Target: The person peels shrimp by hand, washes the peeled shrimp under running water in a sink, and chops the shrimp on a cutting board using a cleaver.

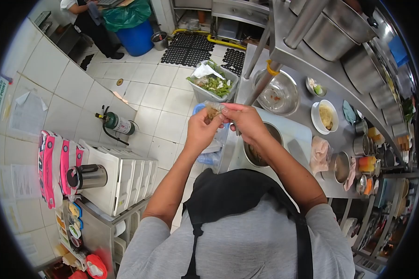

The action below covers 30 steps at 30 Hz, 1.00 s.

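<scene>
Head view: I see left hand point(200, 131) and right hand point(248, 122) pinching a small clear plastic bundle point(213, 112); fine handling, I judge; next move needs steady grip.

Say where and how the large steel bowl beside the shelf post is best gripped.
Likely the near rim of the large steel bowl, right hand coming from the person's side: its wide round edge shows there, while the shelf post crosses its left.
</scene>
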{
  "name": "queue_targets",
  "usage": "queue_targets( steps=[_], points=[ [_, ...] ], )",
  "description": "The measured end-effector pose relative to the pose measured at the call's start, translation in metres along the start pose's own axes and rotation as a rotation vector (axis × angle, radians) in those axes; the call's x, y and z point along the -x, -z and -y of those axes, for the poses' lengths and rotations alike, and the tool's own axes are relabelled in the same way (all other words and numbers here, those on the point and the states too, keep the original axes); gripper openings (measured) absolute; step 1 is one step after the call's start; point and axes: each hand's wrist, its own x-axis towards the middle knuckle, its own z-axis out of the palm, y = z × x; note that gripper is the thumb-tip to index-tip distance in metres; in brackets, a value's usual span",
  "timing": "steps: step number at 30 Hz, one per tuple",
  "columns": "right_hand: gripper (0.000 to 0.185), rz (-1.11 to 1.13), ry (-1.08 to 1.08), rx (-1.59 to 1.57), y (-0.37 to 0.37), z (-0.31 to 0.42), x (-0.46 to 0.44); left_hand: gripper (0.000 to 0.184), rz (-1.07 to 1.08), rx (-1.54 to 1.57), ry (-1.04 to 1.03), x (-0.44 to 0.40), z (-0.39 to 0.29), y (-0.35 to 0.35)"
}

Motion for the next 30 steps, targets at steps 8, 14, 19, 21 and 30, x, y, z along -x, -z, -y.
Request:
queue_targets(
  steps=[8, 14, 19, 21, 30],
  points=[
    [0.037, 0.148, -0.133, -0.235, 0.011, -0.001, 0.002, 0.017, -0.029, 0.003, 0.124, -0.005, -0.007, 0.015],
    [0.028, 0.266, -0.295, -0.636, 0.038, -0.016, 0.008, 0.019, -0.045, 0.150, 0.161, -0.017, 0.006, 0.034],
    [0.025, 0.192, -0.275, -0.734, 0.070, -0.027, 0.029, 0.022, 0.006, -0.152, 0.176, -0.045, 0.025, 0.037],
    [0.021, 0.184, -0.248, -0.779, 0.084, -0.027, 0.037, 0.025, 0.014, -0.265, 0.184, -0.064, 0.040, 0.037],
    [0.013, 0.282, -0.111, -0.602, 0.094, -0.014, 0.040, 0.059, 0.094, -0.871, 0.117, -0.104, 0.121, 0.037]
  ],
)
